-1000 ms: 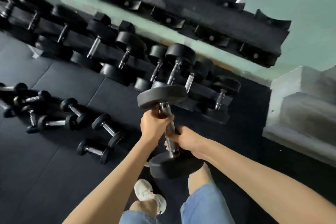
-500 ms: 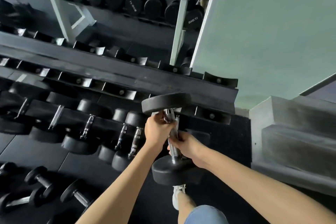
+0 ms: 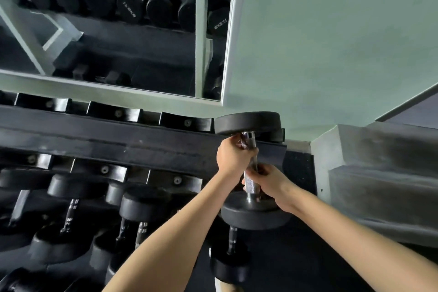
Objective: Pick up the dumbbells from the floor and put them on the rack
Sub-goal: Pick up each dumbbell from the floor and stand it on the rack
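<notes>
A large black dumbbell (image 3: 251, 216) with a chrome handle lies across the right end of the rack's top tier (image 3: 132, 142). Its far head is at the rearmost cradle, its near head at the front edge. My left hand (image 3: 233, 156) grips the upper part of the handle. My right hand (image 3: 266, 181) wraps the lower part, just above the near head. Whether the dumbbell's weight rests on the rack I cannot tell.
Several black dumbbells (image 3: 142, 206) fill the lower tier, one (image 3: 231, 265) directly under the held one. Empty cradles (image 3: 113, 111) line the top tier to the left. A mirror (image 3: 113, 31) behind reflects more dumbbells. A grey stepped ledge (image 3: 379, 178) stands right.
Both hands have carried the dumbbell up and forward from above the floor to the right end of the top tier. The view has tilted up, so the floor dumbbells are out of sight.
</notes>
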Demonstrator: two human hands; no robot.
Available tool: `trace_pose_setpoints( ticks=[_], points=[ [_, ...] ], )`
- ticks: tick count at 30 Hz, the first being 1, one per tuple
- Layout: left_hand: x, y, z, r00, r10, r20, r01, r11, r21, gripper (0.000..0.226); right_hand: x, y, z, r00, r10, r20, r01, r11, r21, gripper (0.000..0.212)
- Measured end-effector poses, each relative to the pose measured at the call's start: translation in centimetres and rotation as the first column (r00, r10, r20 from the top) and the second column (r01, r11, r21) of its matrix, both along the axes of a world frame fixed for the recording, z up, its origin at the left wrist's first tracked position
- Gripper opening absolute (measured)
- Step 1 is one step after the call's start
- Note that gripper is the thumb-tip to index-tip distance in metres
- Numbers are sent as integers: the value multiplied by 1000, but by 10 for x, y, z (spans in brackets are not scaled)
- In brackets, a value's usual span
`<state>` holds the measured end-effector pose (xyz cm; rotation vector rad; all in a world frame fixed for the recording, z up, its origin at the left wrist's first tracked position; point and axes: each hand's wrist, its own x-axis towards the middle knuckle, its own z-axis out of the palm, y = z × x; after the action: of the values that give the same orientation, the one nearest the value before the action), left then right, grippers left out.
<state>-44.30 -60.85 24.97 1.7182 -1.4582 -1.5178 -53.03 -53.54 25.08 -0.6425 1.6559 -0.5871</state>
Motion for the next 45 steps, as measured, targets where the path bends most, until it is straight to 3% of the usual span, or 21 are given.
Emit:
trace_pose_setpoints(
  ticks=[2,6,12,15,25,28,31,33,35,38,41,45],
  points=[
    [-18,-10,-7,1000,-26,-6,26,1000,-2,17,-18,-9,-7,1000,-24,-3,24,1000,8,17],
    [-42,-21,-24,996,-81,38,80,997,17,21,-39,-21,-25,1000,-29,-8,30,997,64,37],
    [-49,-27,-44,968,-193,157,198,980,-14,22,-40,-18,-50,994,-105,40,101,992,77,24],
    [-46,-24,-45,979,-171,113,172,985,9,21,-41,-16,-53,992,-112,65,107,992,74,25],
    [-32,-20,-38,962,-252,106,250,968,35,64,-34,-16,-41,997,-70,-43,74,992,98,42],
    [-1,-11,-32,989,-139,43,136,989,53,59,-22,-12,-30,926,43,-376,-20,998,67,47],
    [48,6,-32,1000,-3,16,2,999,35,34,-1,4,-10,632,27,-774,-130,989,-71,50],
    [89,23,-33,995,96,-1,-96,995,38,21,25,19,1,523,-102,-846,-218,944,-248,43],
    [130,44,-33,982,190,-23,-189,981,45,20,58,36,7,542,-183,-820,-300,870,-392,38],
    [195,88,-36,952,300,-53,-296,953,69,14,117,69,7,652,-125,-748,-385,795,-469,31],
    [266,142,-47,911,409,-55,-403,909,104,8,179,110,-13,727,42,-685,-455,777,-435,28],
    [362,237,-67,839,543,-27,-531,830,170,12,263,182,-59,708,274,-651,-572,763,-302,29]
  ],
)
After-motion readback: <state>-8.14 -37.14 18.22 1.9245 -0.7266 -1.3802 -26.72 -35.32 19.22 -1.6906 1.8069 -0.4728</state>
